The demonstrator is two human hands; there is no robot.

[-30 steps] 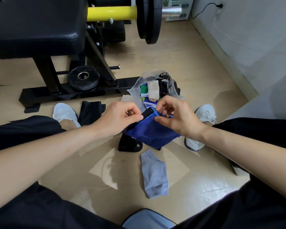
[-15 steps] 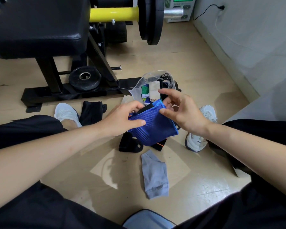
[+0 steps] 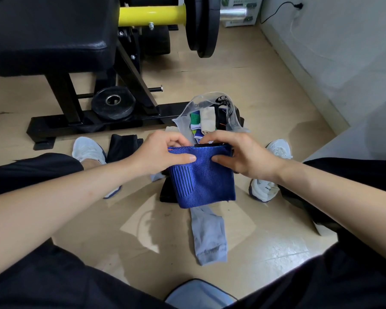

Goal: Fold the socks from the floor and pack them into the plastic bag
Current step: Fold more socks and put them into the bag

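Blue ribbed knit hangs square in front of me: the blue sock (image 3: pixel 203 181), folded flat, is held up off the floor (image 3: pixel 232 74) by its top edge. My left hand (image 3: pixel 163 152) grips the left corner, with the thumb laid across the front of the cloth and the fingers curled behind it. My right hand (image 3: pixel 239 155) pinches the right corner the same way, thumb on the front. A narrow black band shows along the top edge near my right fingers, and a small orange mark sits at the left corner.

The plastic bag (image 3: pixel 194 105) stands open just beyond my hands. Its clear wall rises behind the sock, and folded socks are packed inside it, a beige one (image 3: pixel 207 121) beside a green one (image 3: pixel 195 119).

A grey sock (image 3: pixel 208 237) lies flat on the floor below the blue one, its upper end hidden behind it. A black sock (image 3: pixel 123 146) lies to the left, next to my left shoe (image 3: pixel 87 150); my right shoe (image 3: pixel 264 189) sits under my right wrist. Something black lies on the floor behind the blue sock's lower left edge; I cannot tell what it is.

Beyond the bag stands a black weight bench (image 3: pixel 94 121), with a weight plate (image 3: pixel 113 105) on its base.
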